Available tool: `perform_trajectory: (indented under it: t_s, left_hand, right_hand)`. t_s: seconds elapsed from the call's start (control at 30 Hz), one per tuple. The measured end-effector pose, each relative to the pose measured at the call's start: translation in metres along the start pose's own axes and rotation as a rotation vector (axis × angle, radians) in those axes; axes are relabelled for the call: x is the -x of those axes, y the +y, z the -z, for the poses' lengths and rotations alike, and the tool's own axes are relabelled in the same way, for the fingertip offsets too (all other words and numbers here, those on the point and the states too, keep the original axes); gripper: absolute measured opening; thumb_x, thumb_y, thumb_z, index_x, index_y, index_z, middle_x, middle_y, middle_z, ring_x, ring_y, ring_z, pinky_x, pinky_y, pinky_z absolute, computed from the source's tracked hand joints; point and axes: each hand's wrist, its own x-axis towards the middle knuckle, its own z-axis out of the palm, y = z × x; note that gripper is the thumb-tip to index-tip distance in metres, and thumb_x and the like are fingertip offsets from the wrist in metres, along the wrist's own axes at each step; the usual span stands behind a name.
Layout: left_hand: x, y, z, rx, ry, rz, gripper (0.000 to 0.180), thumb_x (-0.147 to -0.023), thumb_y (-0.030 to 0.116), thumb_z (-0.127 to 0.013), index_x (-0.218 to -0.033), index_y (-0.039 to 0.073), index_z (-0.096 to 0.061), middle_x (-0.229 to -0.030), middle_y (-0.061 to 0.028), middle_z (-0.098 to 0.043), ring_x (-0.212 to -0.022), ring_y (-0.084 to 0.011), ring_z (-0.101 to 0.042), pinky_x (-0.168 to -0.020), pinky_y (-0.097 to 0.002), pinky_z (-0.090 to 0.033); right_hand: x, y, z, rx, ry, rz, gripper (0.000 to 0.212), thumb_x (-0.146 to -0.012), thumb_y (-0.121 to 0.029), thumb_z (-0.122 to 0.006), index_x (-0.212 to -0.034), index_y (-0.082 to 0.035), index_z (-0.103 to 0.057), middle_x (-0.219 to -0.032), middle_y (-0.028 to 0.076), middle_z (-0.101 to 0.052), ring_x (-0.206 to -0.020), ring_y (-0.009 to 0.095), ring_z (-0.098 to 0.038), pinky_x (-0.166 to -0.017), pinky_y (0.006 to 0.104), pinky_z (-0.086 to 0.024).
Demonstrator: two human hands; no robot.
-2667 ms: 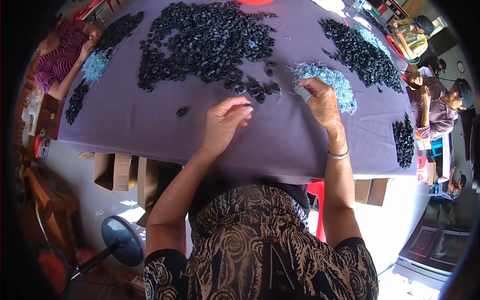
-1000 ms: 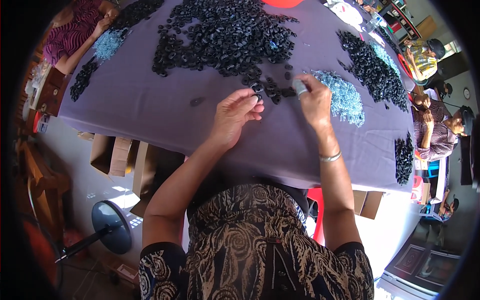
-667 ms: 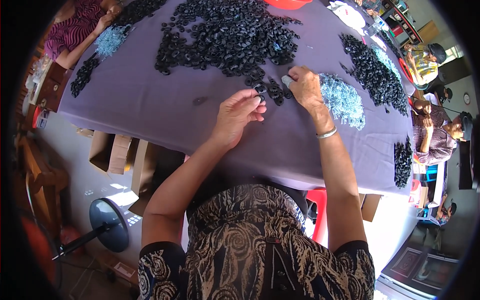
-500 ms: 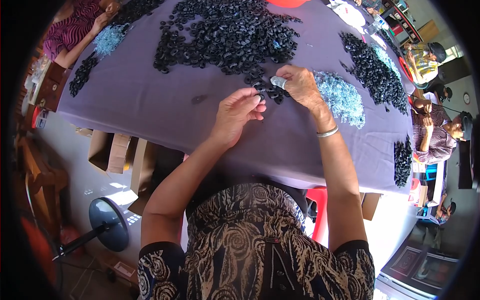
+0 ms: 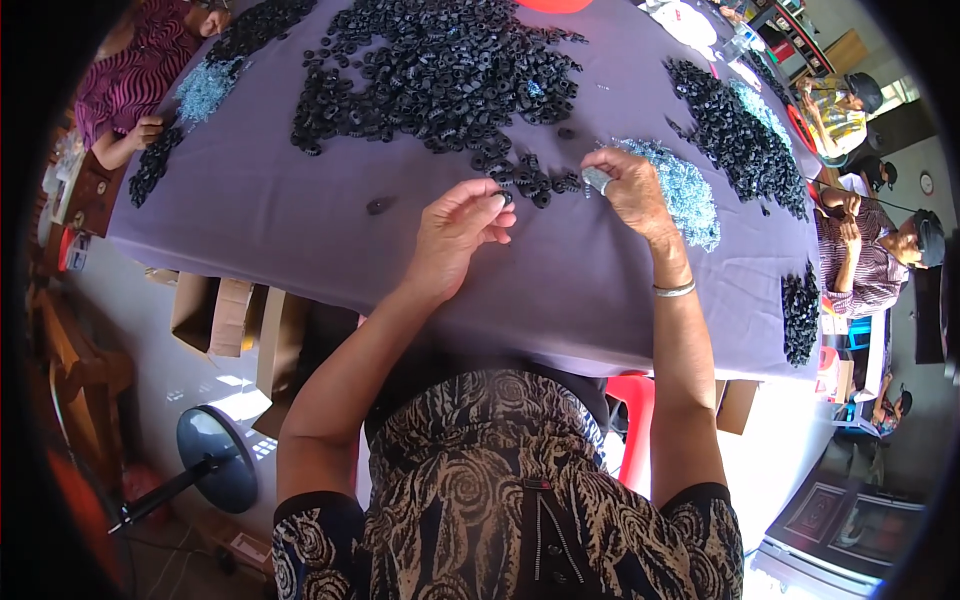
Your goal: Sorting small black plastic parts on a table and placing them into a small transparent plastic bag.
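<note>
Head view, and the left hand [image 5: 455, 235] is in front of the big black pile [image 5: 430, 80], on the person's side of it, with thumb and forefinger pressed close on a small black ring [image 5: 507, 197]! There it is, right at the fingertips, peeping out just past the thumbnail, while the other fingers curl loosely beneath it. Good tight pinch, that one.

Over to the right hand [image 5: 630, 190], to the right of the big black pile's near end: fingers bunched, gap narrow, a pale cover [image 5: 596, 180] on the thumb. Is anything caught in those tips? Cannot tell, too small from up here. Right beside them lies the heap of pale-blue bits [image 5: 685, 195], also right of the big black pile, and the hand partly covers its near edge. A silver bracelet [image 5: 675, 290] circles the wrist.

Between the two hands, a little cluster of black rings [image 5: 525, 178] trails off the big black pile's near edge, close to both sets of fingertips yet apart from the pinched one. And one loose ring [image 5: 377, 206] sits alone on the purple cloth [image 5: 300, 230], on the person's side of the big black pile, left of the left hand. Far left of that pile, a co-worker's hand [image 5: 147, 132] is at a smaller black heap [image 5: 155, 170].
</note>
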Motion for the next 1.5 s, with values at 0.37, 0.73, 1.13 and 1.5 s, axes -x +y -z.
perform_trajectory:
  t_s: [0.37, 0.73, 1.13, 1.5]
  left_hand:
    - [0.0, -0.001, 0.0, -0.036, -0.004, -0.009, 0.019, -0.092, 0.011, -0.058, -0.109, 0.003, -0.06, -0.096, -0.0077, -0.064, -0.083, -0.0144, -0.061, -0.071, -0.03, -0.051]
    - [-0.001, -0.003, -0.001, -0.036, 0.0, -0.036, 0.02, -0.09, 0.01, -0.061, -0.108, 0.001, -0.06, -0.093, -0.0081, -0.065, -0.08, -0.0149, -0.063, -0.067, -0.029, -0.053]
    - [0.0, -0.003, 0.0, -0.024, 0.013, -0.041, 0.019, -0.09, 0.009, -0.061, -0.107, 0.001, -0.06, -0.092, -0.008, -0.064, -0.079, -0.0154, -0.063, -0.066, -0.0285, -0.053]
    - [0.0, -0.002, -0.003, -0.036, 0.024, -0.013, 0.022, -0.092, 0.01, -0.059, -0.112, 0.0, -0.059, -0.096, -0.0094, -0.065, -0.082, -0.0155, -0.062, -0.069, -0.03, -0.052]
  right_hand:
    - [-0.007, -0.03, -0.009, 0.371, -0.113, 0.045, 0.012, -0.075, -0.005, -0.065, -0.086, -0.002, -0.069, -0.08, 0.014, -0.066, -0.074, 0.027, -0.065, -0.069, 0.0357, -0.05]
    - [-0.02, -0.045, -0.013, 0.422, -0.33, -0.095, 0.018, -0.067, -0.01, -0.061, -0.081, -0.001, -0.068, -0.075, 0.018, -0.065, -0.072, 0.03, -0.065, -0.068, 0.0366, -0.05]
    - [-0.002, -0.047, -0.025, 0.344, -0.139, 0.122, 0.004, -0.067, 0.0, -0.061, -0.07, 0.002, -0.058, -0.06, 0.011, -0.056, -0.054, 0.018, -0.054, -0.053, 0.0309, -0.044]
    - [0.016, -0.046, -0.047, -0.58, -0.195, 0.015, 0.011, -0.089, -0.003, -0.059, -0.1, -0.004, -0.06, -0.082, 0.002, -0.063, -0.069, 0.006, -0.057, -0.056, 0.0208, -0.05]
